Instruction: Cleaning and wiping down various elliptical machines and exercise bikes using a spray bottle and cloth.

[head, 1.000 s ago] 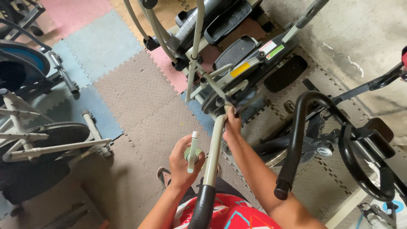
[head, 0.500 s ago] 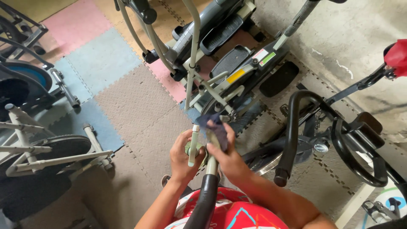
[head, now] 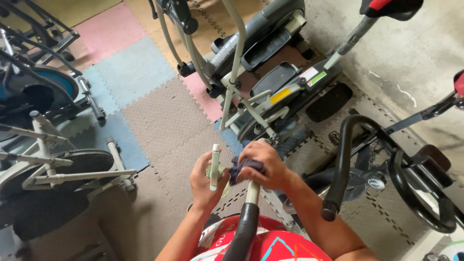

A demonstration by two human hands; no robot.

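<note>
Above the foam mats, the right hand presses a dark cloth around the pale bar, hiding its top. Left hand grips a short pale tube. Several exercise machines crowd in, cut off by the edges; one open strip of mat remains.

There is one view, from the camera on my head, tipped steeply down over my chest. My left hand and right hand sit close below the lens, low in the middle of the frame. Past them it faces the foam floor mats and the exercise machines standing farther off around me.
</note>
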